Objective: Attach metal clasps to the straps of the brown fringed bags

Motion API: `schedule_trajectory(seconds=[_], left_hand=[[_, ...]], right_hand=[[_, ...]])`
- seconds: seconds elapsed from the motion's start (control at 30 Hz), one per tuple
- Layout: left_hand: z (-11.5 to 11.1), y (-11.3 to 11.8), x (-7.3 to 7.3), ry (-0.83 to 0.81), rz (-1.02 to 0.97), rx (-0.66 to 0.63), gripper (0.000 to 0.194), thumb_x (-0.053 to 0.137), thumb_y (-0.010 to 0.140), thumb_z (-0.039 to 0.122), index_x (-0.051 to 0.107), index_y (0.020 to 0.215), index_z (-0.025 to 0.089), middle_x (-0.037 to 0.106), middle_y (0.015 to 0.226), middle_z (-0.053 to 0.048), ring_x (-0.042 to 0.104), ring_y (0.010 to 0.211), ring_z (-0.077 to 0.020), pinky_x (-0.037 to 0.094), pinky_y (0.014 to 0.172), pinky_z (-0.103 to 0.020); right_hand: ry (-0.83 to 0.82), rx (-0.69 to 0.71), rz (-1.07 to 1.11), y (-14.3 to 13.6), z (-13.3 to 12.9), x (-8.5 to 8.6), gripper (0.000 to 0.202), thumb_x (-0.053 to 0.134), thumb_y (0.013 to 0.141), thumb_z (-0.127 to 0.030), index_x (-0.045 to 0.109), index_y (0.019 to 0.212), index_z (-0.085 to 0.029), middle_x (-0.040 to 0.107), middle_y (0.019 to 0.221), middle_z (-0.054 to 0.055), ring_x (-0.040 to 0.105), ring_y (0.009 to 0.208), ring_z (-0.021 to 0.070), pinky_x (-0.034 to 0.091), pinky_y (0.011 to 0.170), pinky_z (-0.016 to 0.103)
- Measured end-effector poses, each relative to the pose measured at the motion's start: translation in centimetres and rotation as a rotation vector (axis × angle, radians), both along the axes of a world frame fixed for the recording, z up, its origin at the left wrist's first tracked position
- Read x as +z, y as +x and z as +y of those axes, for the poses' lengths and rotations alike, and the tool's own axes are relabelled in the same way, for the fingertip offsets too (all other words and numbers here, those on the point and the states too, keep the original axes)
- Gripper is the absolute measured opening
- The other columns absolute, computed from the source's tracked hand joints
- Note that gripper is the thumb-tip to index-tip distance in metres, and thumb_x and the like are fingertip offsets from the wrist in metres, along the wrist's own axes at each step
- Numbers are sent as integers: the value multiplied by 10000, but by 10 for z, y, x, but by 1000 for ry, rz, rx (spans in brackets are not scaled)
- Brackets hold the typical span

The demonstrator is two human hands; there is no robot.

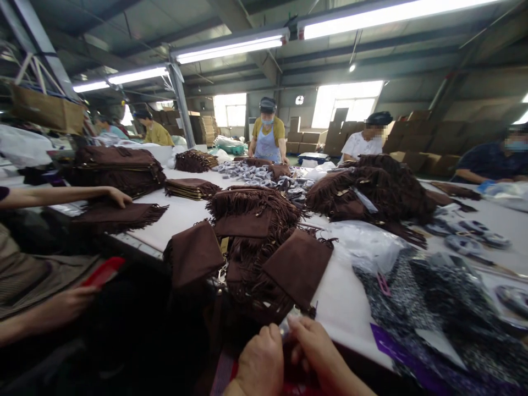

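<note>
My left hand and my right hand meet at the bottom edge of the view, fingers pinched together on a small shiny piece that I cannot identify. Just beyond them lies a heap of brown suede fringed bags on the white table. The heap's near flap almost touches my fingertips. What sits below my hands is dark and hidden.
A co-worker's hand at left holds a red object; that person's other hand rests on a fringed bag. More bag piles and black-and-white patterned goods in plastic cover the table. Other people work at the far side.
</note>
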State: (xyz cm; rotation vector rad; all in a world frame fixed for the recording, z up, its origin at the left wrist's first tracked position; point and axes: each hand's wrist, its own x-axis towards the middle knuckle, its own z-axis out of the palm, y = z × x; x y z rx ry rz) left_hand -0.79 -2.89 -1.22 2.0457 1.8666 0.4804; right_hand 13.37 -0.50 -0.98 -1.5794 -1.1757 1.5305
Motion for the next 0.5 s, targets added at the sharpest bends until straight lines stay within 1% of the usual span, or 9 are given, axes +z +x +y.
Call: schedule_trajectory(seconds=[0.1,0.17,0.2,0.27,0.33,0.4,0.43,0.47,0.5], left_hand=[[-7,2,7,-73,192,-58,416,287,917,82,645,1118,144,685,931,-171,685,810,-321,509,654,-368],[-10,0,15,-187,207,-104,379,368,909,100,600,1207,130,692,1007,-175,688,884,-335,533,713,-397],[-11,-1,20,-238,159,-118,343,446,893,136,598,1200,120,692,1031,-179,684,918,-347,535,746,-414],[-11,-4,28,-295,-46,-156,282,554,865,242,622,1114,128,696,1045,-172,672,964,-346,522,810,-423],[-7,-5,32,-398,-361,-164,269,513,902,369,636,1003,152,705,943,-136,679,881,-286,520,775,-379],[0,-5,28,-640,-724,-127,424,364,951,488,631,934,158,665,764,-85,648,673,-203,508,629,-312],[4,-5,24,-790,-884,-103,481,337,948,533,629,908,153,628,697,-59,607,579,-166,486,558,-279],[8,-5,19,-912,-1005,-76,495,361,930,566,624,888,149,596,654,-36,565,512,-137,463,505,-253],[11,-5,14,-972,-1082,-48,481,418,904,585,616,877,148,581,638,-20,536,475,-118,449,474,-236]], right_hand=[[-38,-142,48,-4,4,-3,495,478,782,-669,552,726,-182,591,454,8,435,316,90,237,328,178],[2,-167,-24,-1,6,-6,487,495,764,-660,547,677,-183,563,403,5,426,297,90,234,319,177],[34,-162,-63,0,6,-7,490,497,756,-664,540,649,-187,541,378,-3,425,287,94,237,314,181],[103,-169,-98,2,6,-11,492,495,749,-671,514,606,-201,514,373,-22,455,295,107,266,313,190],[134,-177,-78,3,6,-14,488,487,753,-673,489,589,-214,513,403,-35,480,315,115,293,320,201],[129,-153,-66,4,5,-14,481,474,763,-672,479,589,-224,498,405,-49,454,307,112,287,318,213],[127,-136,-75,4,5,-12,477,463,773,-669,481,592,-227,487,400,-53,438,303,114,280,318,221],[138,-120,-100,5,5,-10,475,451,788,-660,485,593,-229,481,399,-53,434,307,119,284,324,229],[169,-108,-142,7,4,-7,470,442,808,-644,497,595,-229,491,409,-47,450,326,128,304,340,238]])
